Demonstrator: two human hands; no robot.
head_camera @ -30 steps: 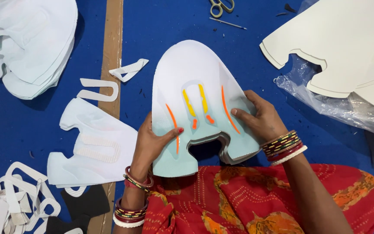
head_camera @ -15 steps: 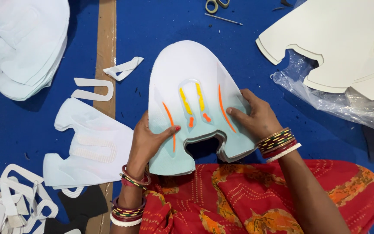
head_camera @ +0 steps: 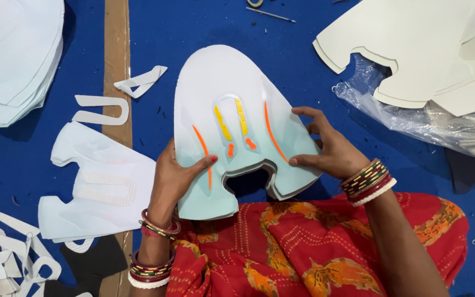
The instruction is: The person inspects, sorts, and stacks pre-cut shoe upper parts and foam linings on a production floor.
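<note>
Here the person sits with a red patterned cloth (head_camera: 303, 247) across the lap and holds a white shoe-upper panel (head_camera: 221, 88) between both hands, over the blue floor (head_camera: 193, 27). The panel fades to pale blue at its lower edge and carries orange and yellow stripes around a raised loop near its middle, with a notch cut into its bottom edge at about 6 o'clock. The left hand (head_camera: 174, 179) grips the panel at roughly 8 o'clock, thumb lying on top of the lower left lobe, fingers tucked beneath. The right hand (head_camera: 331, 151) clasps the edge at about 4 o'clock, thumb pressed on the face and fingers curled around the rim. Both wrists wear stacked bangles. Out at 9 o'clock from the panel lies a flat white cut piece (head_camera: 100, 187) on the floor, with a U-shaped offcut (head_camera: 100, 107) just above it and a strip of brown tape (head_camera: 117, 55) running up the floor. At 10 o'clock sits a stack of white panels (head_camera: 12, 55); at 2 o'clock cream sheets (head_camera: 424, 49) rest on clear plastic wrap (head_camera: 402, 121). A heap of white scraps (head_camera: 6, 258) lies at 8 o'clock.
</note>
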